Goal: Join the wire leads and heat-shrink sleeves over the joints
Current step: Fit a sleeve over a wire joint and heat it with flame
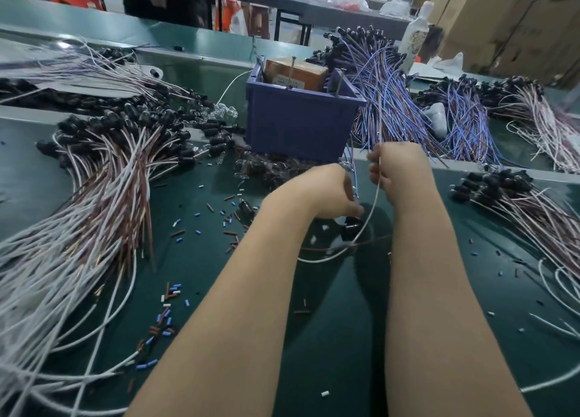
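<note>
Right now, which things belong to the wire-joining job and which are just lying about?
In use: white wire, pinched by right hand; left hand; brown wire; black cap.
Lying about: blue bin; blue wire bundle; white-and-brown wire bundle; bottle.

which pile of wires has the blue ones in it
The heap behind and right of the blue bin; the left pile and near-right pile are only white and brown.

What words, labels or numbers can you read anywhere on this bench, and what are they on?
Brown box in the blue bin: white label with dark print, too blurred to read.
White bottle at the back right: patterned label, too blurred to read.
No other text shows, so nothing can be quoted.
</note>
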`<control>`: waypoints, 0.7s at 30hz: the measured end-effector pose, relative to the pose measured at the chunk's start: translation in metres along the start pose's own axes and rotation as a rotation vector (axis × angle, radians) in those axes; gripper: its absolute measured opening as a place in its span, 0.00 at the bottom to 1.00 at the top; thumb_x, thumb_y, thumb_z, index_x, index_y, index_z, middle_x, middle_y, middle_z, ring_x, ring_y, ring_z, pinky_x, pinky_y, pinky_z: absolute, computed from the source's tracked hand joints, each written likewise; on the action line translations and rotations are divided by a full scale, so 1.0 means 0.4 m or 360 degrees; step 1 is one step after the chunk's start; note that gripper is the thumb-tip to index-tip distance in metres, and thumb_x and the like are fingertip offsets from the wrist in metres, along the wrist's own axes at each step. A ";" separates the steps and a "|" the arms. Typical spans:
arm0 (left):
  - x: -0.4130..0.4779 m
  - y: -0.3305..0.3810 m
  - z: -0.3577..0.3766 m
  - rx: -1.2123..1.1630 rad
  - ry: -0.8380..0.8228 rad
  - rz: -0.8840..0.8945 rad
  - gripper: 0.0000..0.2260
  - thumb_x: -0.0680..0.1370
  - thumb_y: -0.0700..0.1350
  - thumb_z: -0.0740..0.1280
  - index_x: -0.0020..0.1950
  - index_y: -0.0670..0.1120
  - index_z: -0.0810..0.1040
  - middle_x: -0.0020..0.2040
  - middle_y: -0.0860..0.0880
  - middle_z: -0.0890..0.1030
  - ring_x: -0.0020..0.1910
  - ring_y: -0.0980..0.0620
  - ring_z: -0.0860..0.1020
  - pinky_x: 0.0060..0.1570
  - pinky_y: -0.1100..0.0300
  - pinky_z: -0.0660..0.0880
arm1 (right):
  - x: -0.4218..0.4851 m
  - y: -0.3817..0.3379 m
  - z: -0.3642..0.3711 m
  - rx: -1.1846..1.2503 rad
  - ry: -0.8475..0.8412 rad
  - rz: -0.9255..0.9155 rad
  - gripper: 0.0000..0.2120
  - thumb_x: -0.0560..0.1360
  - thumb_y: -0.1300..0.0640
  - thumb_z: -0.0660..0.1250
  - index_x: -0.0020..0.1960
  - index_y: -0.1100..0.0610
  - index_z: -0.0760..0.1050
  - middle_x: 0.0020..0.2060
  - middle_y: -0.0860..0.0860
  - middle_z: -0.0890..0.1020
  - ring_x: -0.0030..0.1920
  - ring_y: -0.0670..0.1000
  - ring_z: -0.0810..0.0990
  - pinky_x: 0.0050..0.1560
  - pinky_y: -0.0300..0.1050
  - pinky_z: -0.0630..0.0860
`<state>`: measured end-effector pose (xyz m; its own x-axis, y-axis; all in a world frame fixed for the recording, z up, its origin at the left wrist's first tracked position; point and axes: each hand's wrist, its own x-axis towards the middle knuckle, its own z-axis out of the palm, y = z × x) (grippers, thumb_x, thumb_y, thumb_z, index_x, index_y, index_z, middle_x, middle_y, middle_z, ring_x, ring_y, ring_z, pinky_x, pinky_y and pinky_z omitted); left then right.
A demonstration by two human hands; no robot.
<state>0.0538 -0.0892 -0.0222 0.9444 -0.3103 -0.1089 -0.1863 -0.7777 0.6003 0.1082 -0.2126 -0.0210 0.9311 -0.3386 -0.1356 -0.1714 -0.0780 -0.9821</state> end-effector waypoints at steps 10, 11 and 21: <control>0.000 0.049 0.062 0.0061 -0.0211 0.0240 0.14 0.73 0.52 0.72 0.56 0.48 0.79 0.53 0.47 0.76 0.52 0.49 0.74 0.54 0.58 0.72 | -0.093 -0.110 -0.051 0.1055 -0.0848 -0.0281 0.14 0.82 0.55 0.55 0.40 0.57 0.72 0.21 0.45 0.65 0.20 0.42 0.58 0.18 0.33 0.55; 0.004 0.050 0.071 0.0154 -0.0241 0.0229 0.17 0.72 0.55 0.72 0.56 0.49 0.78 0.54 0.48 0.73 0.56 0.48 0.72 0.58 0.55 0.71 | -0.101 -0.118 -0.051 0.1032 -0.0921 -0.0309 0.14 0.82 0.55 0.55 0.41 0.57 0.73 0.22 0.46 0.65 0.20 0.42 0.58 0.18 0.33 0.56; 0.008 0.067 0.067 0.0075 -0.0273 0.0318 0.09 0.80 0.48 0.63 0.57 0.49 0.79 0.47 0.49 0.77 0.50 0.49 0.73 0.51 0.62 0.69 | -0.124 -0.124 -0.037 0.1077 -0.0821 -0.0297 0.12 0.81 0.56 0.56 0.43 0.57 0.74 0.23 0.46 0.64 0.21 0.43 0.57 0.19 0.33 0.55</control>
<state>0.0445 -0.1257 -0.0275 0.8288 -0.5450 -0.1271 -0.3805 -0.7153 0.5862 0.0657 -0.2058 0.0366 0.9826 0.1039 0.1536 0.0741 0.5395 -0.8387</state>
